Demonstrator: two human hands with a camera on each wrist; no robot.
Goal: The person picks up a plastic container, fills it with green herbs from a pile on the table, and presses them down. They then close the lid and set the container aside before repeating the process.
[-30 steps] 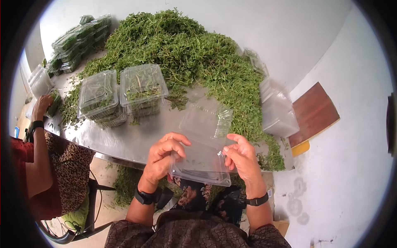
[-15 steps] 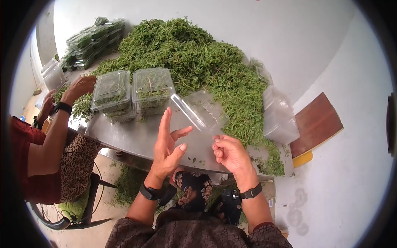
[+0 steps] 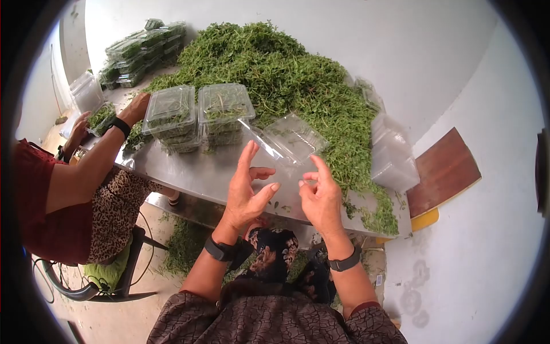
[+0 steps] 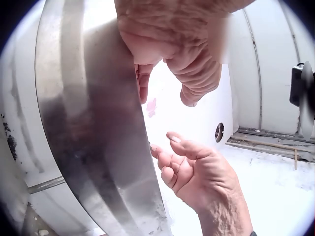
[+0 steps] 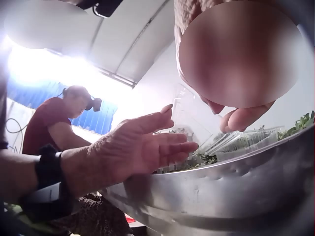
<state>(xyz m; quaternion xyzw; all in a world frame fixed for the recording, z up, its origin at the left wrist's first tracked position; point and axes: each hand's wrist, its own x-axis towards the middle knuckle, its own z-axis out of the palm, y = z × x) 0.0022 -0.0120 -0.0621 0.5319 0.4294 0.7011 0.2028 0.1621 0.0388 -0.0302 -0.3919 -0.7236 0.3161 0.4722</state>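
Note:
In the head view, an open clear plastic clamshell box (image 3: 297, 136) sits on the metal table, tilted, its lid (image 3: 264, 146) folded out to the left. Just below that lid is my left hand (image 3: 246, 192), fingers extended and thumb apart, holding nothing. My right hand (image 3: 322, 200) is at the box's near right edge, index finger reaching toward it and the other fingers loosely bent. The right wrist view shows its fingertips (image 5: 238, 119) close over the box rim. Behind the box rises a large heap of leafy green herbs (image 3: 258, 66).
Filled clamshell boxes (image 3: 170, 106) stand stacked left of the open box, with more filled boxes (image 3: 143, 50) at back left. Nested empty boxes (image 3: 394, 163) stand at right, near a brown board (image 3: 447, 166). Another person (image 3: 69, 200) works at left with a box of greens (image 3: 102, 117).
The clear box, held between both hands before, now lies on the table, opened out. My hands have come apart from it, and the other person's hands have shifted around their box.

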